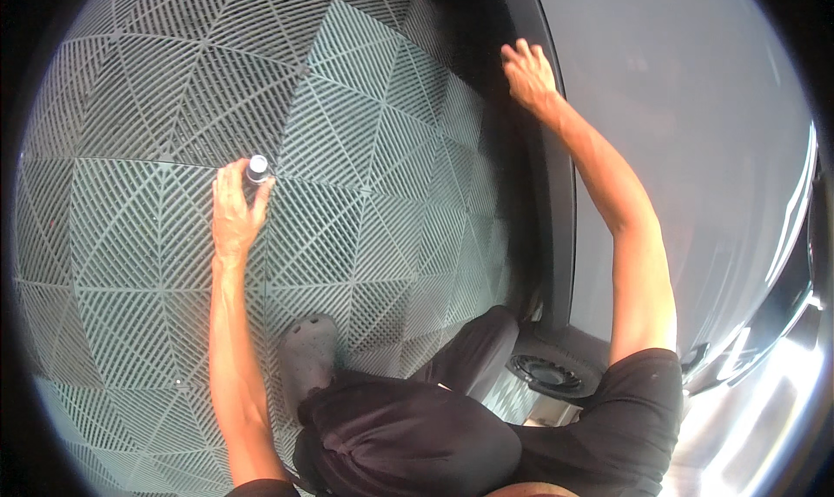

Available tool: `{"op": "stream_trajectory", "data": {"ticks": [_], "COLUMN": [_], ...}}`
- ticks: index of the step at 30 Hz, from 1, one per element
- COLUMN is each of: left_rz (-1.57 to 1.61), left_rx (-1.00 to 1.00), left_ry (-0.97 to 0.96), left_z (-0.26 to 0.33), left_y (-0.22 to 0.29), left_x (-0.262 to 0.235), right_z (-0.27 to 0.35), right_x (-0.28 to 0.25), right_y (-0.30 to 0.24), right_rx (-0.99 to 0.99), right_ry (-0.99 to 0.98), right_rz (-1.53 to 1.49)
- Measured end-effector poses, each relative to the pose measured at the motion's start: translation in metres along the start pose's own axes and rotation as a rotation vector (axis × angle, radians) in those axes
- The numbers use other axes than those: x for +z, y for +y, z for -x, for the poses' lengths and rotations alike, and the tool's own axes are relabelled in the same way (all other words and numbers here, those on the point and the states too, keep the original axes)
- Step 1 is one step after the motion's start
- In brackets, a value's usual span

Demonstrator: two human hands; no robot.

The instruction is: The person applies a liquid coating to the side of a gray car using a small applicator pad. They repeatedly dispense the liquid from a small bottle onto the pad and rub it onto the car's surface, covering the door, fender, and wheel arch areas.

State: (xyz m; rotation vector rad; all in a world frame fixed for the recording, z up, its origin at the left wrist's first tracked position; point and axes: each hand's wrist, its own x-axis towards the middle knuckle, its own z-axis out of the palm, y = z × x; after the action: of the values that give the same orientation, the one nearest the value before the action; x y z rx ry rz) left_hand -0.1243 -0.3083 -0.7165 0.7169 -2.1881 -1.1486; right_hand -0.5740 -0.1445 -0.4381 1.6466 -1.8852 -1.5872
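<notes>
Low over the floor at the left, my left hand [234,215] grips a small dark bottle with a white cap [258,167] between thumb and fingers. The bottle's cap faces up at me; I cannot tell whether its base touches the floor. My right hand [530,78] reaches far forward to the right, beside the dark lower trim [563,228] of a grey car. Its fingers are bent toward the shadowed side below the trim. Anything between those fingers is hidden against the dark.
The grey car body panel [669,80] fills the right side, with a wheel [549,374] low by my leg. Slatted green-grey tiles [339,228] cover the floor. My grey clog [308,354] and dark-clothed knees are close below.
</notes>
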Motion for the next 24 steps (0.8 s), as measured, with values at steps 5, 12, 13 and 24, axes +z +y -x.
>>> {"op": "stream_trajectory", "data": {"ticks": [5, 12, 13, 24], "left_rz": [0.065, 0.098, 0.094, 0.119], "left_rx": [-0.001, -0.04, -0.035, -0.008], "left_ry": [0.011, 0.016, 0.023, 0.041], "left_z": [-0.006, -0.008, -0.008, -0.01], "left_y": [0.007, 0.009, 0.008, 0.01], "left_x": [-0.007, -0.01, -0.01, -0.01], "right_z": [-0.105, -0.131, -0.122, -0.148], "right_x": [-0.025, -0.031, -0.032, -0.036], "right_y": [0.042, 0.056, 0.057, 0.07], "right_rx": [0.014, 0.01, -0.012, -0.079], "right_ry": [0.177, 0.3, 0.251, 0.366], "right_rz": [0.093, 0.085, 0.074, 0.153]}}
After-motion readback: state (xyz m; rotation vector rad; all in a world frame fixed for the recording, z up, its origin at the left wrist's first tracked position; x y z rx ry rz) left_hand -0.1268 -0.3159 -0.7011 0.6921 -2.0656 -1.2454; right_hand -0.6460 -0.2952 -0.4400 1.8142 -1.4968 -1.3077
